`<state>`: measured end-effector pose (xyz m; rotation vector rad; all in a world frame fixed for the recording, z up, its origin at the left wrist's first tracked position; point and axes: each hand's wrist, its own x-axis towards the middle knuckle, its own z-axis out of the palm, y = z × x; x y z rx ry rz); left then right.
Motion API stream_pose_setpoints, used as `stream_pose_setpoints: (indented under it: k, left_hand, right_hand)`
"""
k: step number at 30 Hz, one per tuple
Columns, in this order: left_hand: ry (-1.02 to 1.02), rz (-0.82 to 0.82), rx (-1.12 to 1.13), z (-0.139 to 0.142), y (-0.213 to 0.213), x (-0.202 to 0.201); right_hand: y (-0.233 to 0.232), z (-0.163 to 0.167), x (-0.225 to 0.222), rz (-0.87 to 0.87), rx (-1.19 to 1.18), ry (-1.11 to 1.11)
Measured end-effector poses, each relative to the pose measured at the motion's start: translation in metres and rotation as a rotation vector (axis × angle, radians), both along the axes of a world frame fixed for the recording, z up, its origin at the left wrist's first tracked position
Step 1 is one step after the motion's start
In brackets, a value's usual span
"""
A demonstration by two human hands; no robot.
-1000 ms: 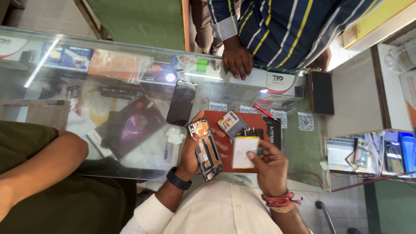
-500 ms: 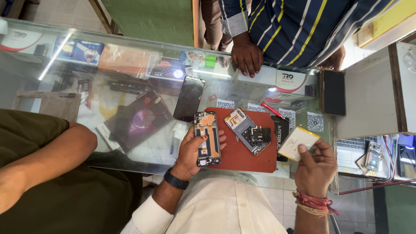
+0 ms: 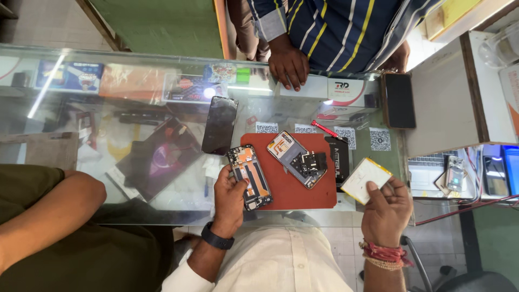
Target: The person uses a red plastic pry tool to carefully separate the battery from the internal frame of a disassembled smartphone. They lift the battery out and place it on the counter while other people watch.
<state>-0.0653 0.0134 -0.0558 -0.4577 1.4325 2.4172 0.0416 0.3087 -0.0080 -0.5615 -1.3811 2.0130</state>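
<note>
Phone frame (image 3: 250, 177), opened with orange and dark inner parts facing up for access, lies at the red mat's (image 3: 294, 189) left edge on the glass bench (image 3: 162, 108), left hand (image 3: 230, 200) grip pinching its lower end; right hand (image 3: 386, 208) grip pinches a flat battery (image 3: 365, 178) clear of the mat.

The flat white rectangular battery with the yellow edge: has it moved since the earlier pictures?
Yes. The flat white rectangular battery with the yellow edge, held in the right hand, has gone rightward, from over the red-brown rectangular mat to beyond its right edge.
</note>
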Motion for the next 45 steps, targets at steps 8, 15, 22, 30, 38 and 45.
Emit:
stream_pose_setpoints:
  k: [8,15,22,30,38,45]
  left_hand:
    - [0.074,-0.076,-0.163,0.011,0.015,0.008]
    - [0.61,-0.034,-1.408,0.05,0.042,0.024]
    - [0.429,-0.236,-0.373,0.076,0.109,0.071]
    - [0.611,-0.175,-0.387,0.081,0.17,0.12]
    - [0.386,-0.148,-0.276,0.062,0.146,0.102]
    - [0.356,-0.264,-0.237,0.05,0.089,0.068]
  right_hand:
    - [0.026,-0.009,0.019,0.038,0.009,-0.089]
    - [0.072,-0.011,0.022,0.142,0.124,-0.194]
    - [0.085,-0.014,0.03,0.482,0.107,-0.293]
    - [0.078,0.01,0.023,0.859,0.339,-0.046]
    - [0.039,0.009,0.015,0.823,0.503,-0.319]
    - [-0.009,-0.001,-0.008,0.721,0.18,-0.288]
